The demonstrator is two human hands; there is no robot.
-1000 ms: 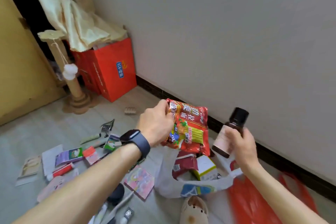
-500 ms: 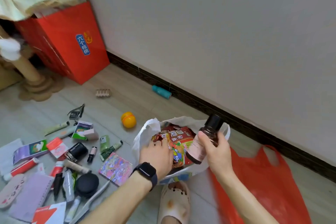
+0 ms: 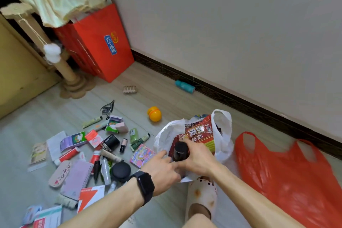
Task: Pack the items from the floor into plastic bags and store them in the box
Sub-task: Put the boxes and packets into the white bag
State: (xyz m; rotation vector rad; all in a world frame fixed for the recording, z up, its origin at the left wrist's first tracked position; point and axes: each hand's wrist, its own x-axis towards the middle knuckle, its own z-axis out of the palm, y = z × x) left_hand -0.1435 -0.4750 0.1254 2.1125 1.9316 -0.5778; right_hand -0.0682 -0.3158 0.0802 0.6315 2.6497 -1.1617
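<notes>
White plastic bag [image 3: 223, 135]: thin crinkled film, mouth open, on the floor [image 3: 162, 87] near the wall. Inside it is a glossy red snack packet [image 3: 201, 133], flat and creased. Dark bottle [image 3: 180, 151]: cylindrical, smooth round black cap up, in the bag mouth against the packet. Right grip [image 3: 199, 161]: fingers curled round the bottle below the cap. Left grip [image 3: 162, 169]: forefinger stretched to the bag's near rim, other fingers bent beside the bottle; possibly pinching film, cannot tell. Red plastic bag [image 3: 286, 181] lies limp and wrinkled just right of the white one.

Black-capped bottle [image 3: 180, 151] upright in mouth of white plastic bag [image 3: 223, 135], beside red snack packet [image 3: 200, 133]; red plastic bag [image 3: 286, 172] flat on floor [image 3: 166, 102].
</notes>
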